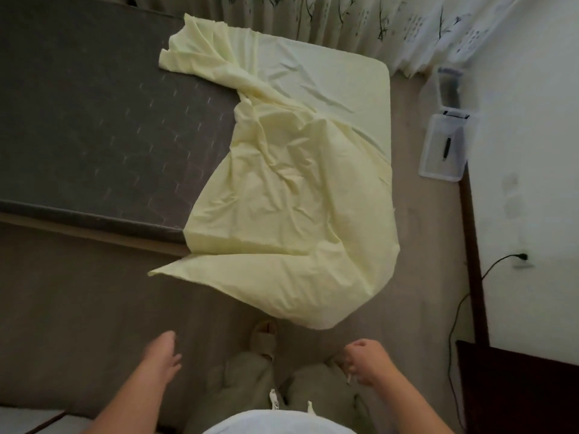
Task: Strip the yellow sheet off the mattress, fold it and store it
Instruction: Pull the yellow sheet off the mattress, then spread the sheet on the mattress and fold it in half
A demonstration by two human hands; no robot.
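While my left hand (164,355) hung open and my right hand (365,360) curled loosely on nothing, the yellow sheet (282,198) lay ahead of both, well apart from either grip. Its far corner seemed to cling to the mattress (94,120); the near part spilled over the edge toward the floor (423,245) just beyond my slipper (264,335). If I pulled from here, I judged that the hooked corner could snag and the trailing cloth drag underfoot.
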